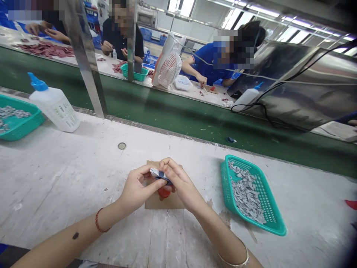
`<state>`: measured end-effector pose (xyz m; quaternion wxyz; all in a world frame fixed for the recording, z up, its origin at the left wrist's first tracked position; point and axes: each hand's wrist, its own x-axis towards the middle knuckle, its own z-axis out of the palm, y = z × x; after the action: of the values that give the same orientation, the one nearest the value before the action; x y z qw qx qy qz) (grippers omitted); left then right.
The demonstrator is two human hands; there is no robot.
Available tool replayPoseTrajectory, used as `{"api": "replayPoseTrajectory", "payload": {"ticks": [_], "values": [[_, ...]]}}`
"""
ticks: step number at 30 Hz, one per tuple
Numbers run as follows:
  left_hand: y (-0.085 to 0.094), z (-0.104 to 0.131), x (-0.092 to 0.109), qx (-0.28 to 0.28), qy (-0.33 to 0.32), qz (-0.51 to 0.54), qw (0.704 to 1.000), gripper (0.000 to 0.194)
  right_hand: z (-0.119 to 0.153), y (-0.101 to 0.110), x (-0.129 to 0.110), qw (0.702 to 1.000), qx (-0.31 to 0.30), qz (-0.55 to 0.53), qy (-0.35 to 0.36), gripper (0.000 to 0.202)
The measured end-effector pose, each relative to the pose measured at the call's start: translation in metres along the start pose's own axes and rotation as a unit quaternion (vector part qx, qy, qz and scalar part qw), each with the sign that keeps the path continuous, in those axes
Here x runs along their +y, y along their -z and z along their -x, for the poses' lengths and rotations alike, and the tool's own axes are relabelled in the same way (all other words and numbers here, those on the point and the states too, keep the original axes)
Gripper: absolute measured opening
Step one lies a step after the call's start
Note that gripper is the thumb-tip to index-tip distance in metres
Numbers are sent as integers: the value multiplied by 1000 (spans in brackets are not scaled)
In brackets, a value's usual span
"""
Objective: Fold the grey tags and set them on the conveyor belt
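Note:
Both hands meet over a brown board point(152, 203) on the white table. Between them is a small dark blue and white piece point(156, 173). My left hand point(137, 188) pinches its left side, with the thumb along the lower edge. My right hand point(180, 182) has its fingers closed over the right side of the same piece, partly hiding it. Just below the fingers, a small red object point(164, 192) rests on the board.
A green basket point(272, 219) of small grey pieces stands at the right, another basket point(16, 134) at far left beside a white bottle point(60, 109). A bottle cap point(122, 145) lies on the table point(92, 167). Beyond the green belt point(167, 115), several people work.

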<state>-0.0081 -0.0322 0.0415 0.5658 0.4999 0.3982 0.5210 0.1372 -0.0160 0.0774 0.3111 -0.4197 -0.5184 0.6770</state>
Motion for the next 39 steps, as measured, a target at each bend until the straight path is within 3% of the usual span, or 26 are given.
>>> {"api": "replayPoseTrajectory", "payload": {"ticks": [6, 11, 14, 16, 18, 19, 22, 25, 30, 34, 39], "values": [[-7, -2, 4, -8, 2, -16, 1000, 9, 6, 7, 0, 999, -30, -19, 22, 28], [-24, -21, 13, -100, 48, 14, 994, 13, 17, 27, -5, 992, 57, 70, 84, 27], [-29, -47, 17, -92, 106, 28, 990, 23, 33, 71, -14, 950, 172, 229, 124, 33], [-27, -70, 15, -50, 162, 57, 984, 32, 48, 112, -18, 888, 286, 345, 101, 30], [-21, -95, 12, -20, 206, 91, 974, 29, 63, 155, -18, 812, 383, 440, 8, 30], [-18, -108, 9, -7, 210, 87, 974, 25, 70, 173, -16, 781, 405, 472, -56, 31], [-8, -149, 1, 27, 156, -103, 982, 24, 80, 211, -3, 771, 395, 483, -131, 26], [0, -190, -5, 51, 115, -312, 941, 33, 77, 223, 11, 777, 376, 480, -160, 18], [6, -243, -10, 64, 92, -515, 850, 32, 72, 223, 19, 760, 391, 486, -186, 11], [3, -261, -17, 29, 83, -624, 776, 22, 75, 224, 20, 761, 395, 489, -161, 14], [-13, -265, -24, 40, 49, -713, 699, 34, 78, 225, 23, 777, 400, 471, -123, 18]]}}
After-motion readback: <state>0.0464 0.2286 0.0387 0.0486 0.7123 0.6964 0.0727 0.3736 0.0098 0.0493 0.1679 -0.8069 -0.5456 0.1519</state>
